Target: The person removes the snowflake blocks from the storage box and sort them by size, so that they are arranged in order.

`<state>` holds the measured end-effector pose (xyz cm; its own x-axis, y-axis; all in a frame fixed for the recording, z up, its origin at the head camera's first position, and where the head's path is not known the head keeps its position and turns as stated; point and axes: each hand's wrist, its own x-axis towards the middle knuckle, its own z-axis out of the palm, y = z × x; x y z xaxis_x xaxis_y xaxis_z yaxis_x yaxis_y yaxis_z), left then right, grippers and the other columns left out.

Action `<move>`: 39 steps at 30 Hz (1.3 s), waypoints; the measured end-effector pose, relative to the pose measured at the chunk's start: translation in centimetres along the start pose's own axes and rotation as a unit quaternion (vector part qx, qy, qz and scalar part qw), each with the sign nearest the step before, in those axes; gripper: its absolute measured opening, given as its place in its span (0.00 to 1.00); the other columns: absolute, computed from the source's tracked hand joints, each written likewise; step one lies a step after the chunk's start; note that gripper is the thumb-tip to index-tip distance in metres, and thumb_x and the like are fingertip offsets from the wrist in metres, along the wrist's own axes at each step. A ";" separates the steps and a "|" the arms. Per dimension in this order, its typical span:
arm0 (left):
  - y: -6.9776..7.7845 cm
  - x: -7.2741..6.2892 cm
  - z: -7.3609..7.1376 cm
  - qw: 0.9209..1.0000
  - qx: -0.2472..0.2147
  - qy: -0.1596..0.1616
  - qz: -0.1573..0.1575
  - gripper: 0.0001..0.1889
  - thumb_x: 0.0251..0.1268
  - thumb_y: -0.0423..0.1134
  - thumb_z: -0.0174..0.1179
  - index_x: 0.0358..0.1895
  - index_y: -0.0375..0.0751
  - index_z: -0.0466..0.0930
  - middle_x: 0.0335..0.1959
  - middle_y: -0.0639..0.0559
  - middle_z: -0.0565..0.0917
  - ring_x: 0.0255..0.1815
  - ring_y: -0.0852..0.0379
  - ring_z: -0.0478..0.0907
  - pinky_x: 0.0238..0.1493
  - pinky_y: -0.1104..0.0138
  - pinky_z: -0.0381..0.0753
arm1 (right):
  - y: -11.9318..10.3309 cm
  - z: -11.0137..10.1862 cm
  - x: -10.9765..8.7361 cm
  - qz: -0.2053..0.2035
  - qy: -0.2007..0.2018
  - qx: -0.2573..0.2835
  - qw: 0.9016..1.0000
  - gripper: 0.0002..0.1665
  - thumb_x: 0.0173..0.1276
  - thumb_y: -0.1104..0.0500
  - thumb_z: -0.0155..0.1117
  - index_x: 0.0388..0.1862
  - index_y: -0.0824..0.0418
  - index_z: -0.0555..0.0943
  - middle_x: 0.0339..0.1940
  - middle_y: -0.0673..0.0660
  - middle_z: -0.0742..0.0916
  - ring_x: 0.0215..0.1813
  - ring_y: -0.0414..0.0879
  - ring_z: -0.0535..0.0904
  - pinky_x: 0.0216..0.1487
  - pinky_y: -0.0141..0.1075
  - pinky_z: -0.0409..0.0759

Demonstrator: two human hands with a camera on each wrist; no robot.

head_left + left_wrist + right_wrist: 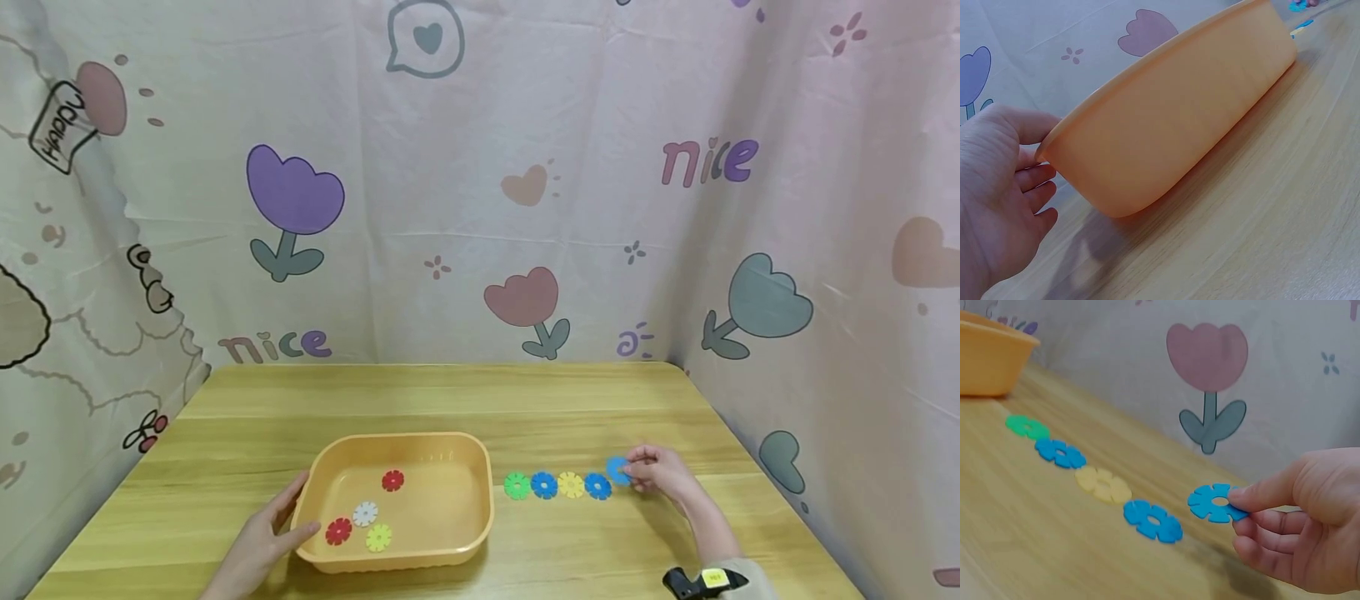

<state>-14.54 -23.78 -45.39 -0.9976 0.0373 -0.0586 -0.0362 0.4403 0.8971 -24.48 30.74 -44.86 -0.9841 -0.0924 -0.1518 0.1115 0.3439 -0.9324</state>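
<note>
The left hand (258, 537) gripped the tray (442, 512) by its rim, thumb over the edge; the right hand (662, 473) pinched a blue disc (1200, 503) by one side above the table (570, 554), just beyond a second blue disc (1138, 513) lying flat beside a yellow disc (1089, 481). A slack pinch could have dropped the first; too low a sideways approach could have knocked the second askew.

Site is presenting as a curtained tabletop booth; home or studio, not determinable. Floral-printed fabric (435, 150), also carrying hearts and "nice" lettering, is hanging at 9, 12 and 3 o'clock, closing in a wood-grain table (420, 392) at 6 o'clock.
</note>
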 end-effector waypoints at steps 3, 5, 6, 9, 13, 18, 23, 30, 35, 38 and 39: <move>0.0 0.0 0.0 1.000 0.005 -0.001 0.002 0.40 0.63 0.39 0.59 0.70 0.25 0.46 0.69 0.27 0.50 0.68 0.34 0.50 0.58 0.69 0.67 | 0.6 -0.1 -0.1 0.008 0.010 -0.020 1.000 0.13 0.61 0.67 0.62 0.42 0.75 0.74 0.25 0.54 0.80 0.28 0.44 0.76 0.28 0.33 0.79; 0.1 0.0 0.1 1.000 0.005 -0.002 0.000 0.40 0.63 0.39 0.59 0.70 0.25 0.46 0.69 0.27 0.50 0.68 0.34 0.50 0.59 0.67 0.66 | 1.1 -0.1 -0.1 0.006 0.009 -0.035 0.999 0.13 0.61 0.68 0.62 0.41 0.76 0.74 0.25 0.54 0.80 0.27 0.44 0.76 0.27 0.33 0.78; 0.1 0.0 0.1 1.000 0.004 -0.005 0.001 0.40 0.64 0.39 0.59 0.70 0.24 0.45 0.69 0.27 0.49 0.68 0.33 0.49 0.61 0.62 0.64 | 1.3 -0.1 -0.1 0.004 0.009 -0.043 0.999 0.13 0.61 0.68 0.62 0.41 0.76 0.74 0.25 0.54 0.80 0.27 0.44 0.76 0.26 0.33 0.78; 0.1 0.1 0.1 1.000 0.003 -0.006 -0.001 0.40 0.64 0.38 0.59 0.70 0.24 0.45 0.69 0.27 0.48 0.68 0.32 0.49 0.62 0.58 0.61 | 1.8 0.0 0.0 0.001 0.020 -0.063 0.998 0.10 0.60 0.69 0.61 0.39 0.75 0.75 0.24 0.54 0.80 0.26 0.45 0.75 0.24 0.34 0.76; 0.2 0.0 0.1 1.000 0.012 -0.001 0.001 0.39 0.64 0.38 0.58 0.70 0.25 0.46 0.69 0.27 0.49 0.68 0.33 0.50 0.61 0.60 0.61 | 1.9 0.3 0.1 0.008 0.055 -0.089 0.994 0.07 0.58 0.71 0.61 0.36 0.73 0.77 0.24 0.54 0.79 0.25 0.46 0.73 0.22 0.34 0.73; 0.1 -0.1 0.0 1.000 0.018 0.001 0.008 0.39 0.64 0.39 0.58 0.70 0.24 0.46 0.69 0.27 0.50 0.67 0.32 0.50 0.61 0.57 0.61 | 1.9 0.6 0.2 0.005 0.076 -0.117 0.990 0.06 0.56 0.72 0.62 0.33 0.73 0.77 0.23 0.55 0.78 0.23 0.45 0.72 0.21 0.34 0.73; 0.3 0.0 -0.1 1.000 0.014 -0.002 -0.009 0.40 0.64 0.40 0.58 0.70 0.25 0.45 0.70 0.28 0.48 0.68 0.33 0.49 0.62 0.56 0.59 | 1.8 0.9 0.2 0.004 0.085 -0.129 0.988 0.06 0.55 0.72 0.63 0.32 0.72 0.77 0.23 0.55 0.78 0.24 0.45 0.72 0.21 0.33 0.73; 0.3 -0.1 0.0 1.000 0.007 -0.005 -0.002 0.40 0.64 0.38 0.58 0.70 0.24 0.44 0.70 0.26 0.47 0.68 0.30 0.48 0.62 0.51 0.56 | 1.7 0.8 0.1 -0.001 0.082 -0.128 0.988 0.06 0.57 0.71 0.62 0.34 0.73 0.77 0.24 0.55 0.79 0.25 0.45 0.73 0.23 0.34 0.74; 0.2 -0.1 0.0 1.000 0.010 -0.008 -0.008 0.40 0.64 0.38 0.58 0.70 0.24 0.44 0.70 0.27 0.47 0.68 0.31 0.48 0.62 0.52 0.56 | 1.7 0.6 0.1 0.001 0.084 -0.115 0.990 0.07 0.57 0.71 0.62 0.35 0.74 0.77 0.25 0.55 0.80 0.26 0.45 0.75 0.25 0.34 0.76; 0.2 0.0 0.0 1.000 0.006 -0.009 -0.009 0.40 0.64 0.38 0.58 0.70 0.24 0.44 0.70 0.26 0.47 0.68 0.30 0.47 0.62 0.51 0.55 | 1.5 0.5 0.1 0.000 0.080 -0.112 0.990 0.09 0.59 0.70 0.61 0.38 0.76 0.76 0.27 0.56 0.80 0.28 0.46 0.76 0.27 0.36 0.78; 0.2 0.0 0.0 1.000 0.004 -0.009 -0.007 0.40 0.64 0.38 0.58 0.70 0.24 0.43 0.70 0.26 0.47 0.68 0.30 0.47 0.62 0.51 0.55 | 1.4 0.5 0.0 -0.002 0.079 -0.113 0.990 0.10 0.59 0.70 0.61 0.39 0.76 0.76 0.28 0.56 0.80 0.29 0.45 0.76 0.28 0.36 0.78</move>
<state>-14.51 -23.65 -45.18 -0.9958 0.0464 -0.0794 -0.0502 0.4486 0.8923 -24.29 30.73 -46.31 -0.9958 0.0477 -0.0782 0.0916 0.5463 -0.8326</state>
